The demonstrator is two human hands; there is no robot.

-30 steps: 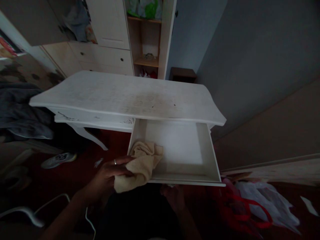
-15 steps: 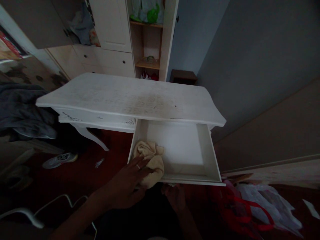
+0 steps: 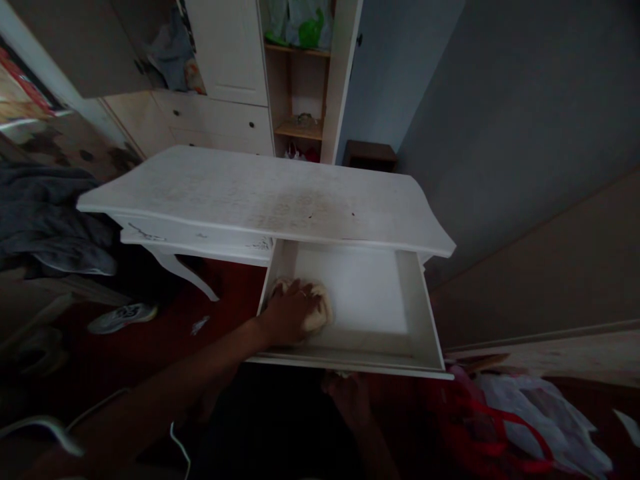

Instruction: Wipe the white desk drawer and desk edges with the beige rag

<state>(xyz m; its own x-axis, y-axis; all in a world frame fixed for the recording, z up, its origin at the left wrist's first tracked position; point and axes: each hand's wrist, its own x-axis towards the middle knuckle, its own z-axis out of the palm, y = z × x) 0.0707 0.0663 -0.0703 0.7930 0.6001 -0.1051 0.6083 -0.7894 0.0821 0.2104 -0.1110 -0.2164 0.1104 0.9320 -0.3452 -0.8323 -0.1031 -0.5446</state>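
A beige cloth (image 3: 320, 313) lies bunched in the left part of the pulled-out white drawer (image 3: 370, 287). On top of it is my left hand (image 3: 290, 313), its fingers curled over the fabric. Below the drawer's front edge, my right hand (image 3: 350, 397) has its fingers bent near the drawer front; dimness and the edge obscure whether they grip it. The drawer extends from the right side of a white table (image 3: 220, 180), whose top has dark smudges around the middle.
Grey fabric (image 3: 50, 213) is heaped at the left, above a shoe (image 3: 123, 318) on the red floor. A red bag (image 3: 480, 427) and white plastic bags (image 3: 540, 413) lie at lower right. Behind the table stands a white cabinet (image 3: 230, 60).
My left hand has moved from the drawer's front left edge into the drawer, and the cloth now sits bunched lower inside. My right hand has barely moved.
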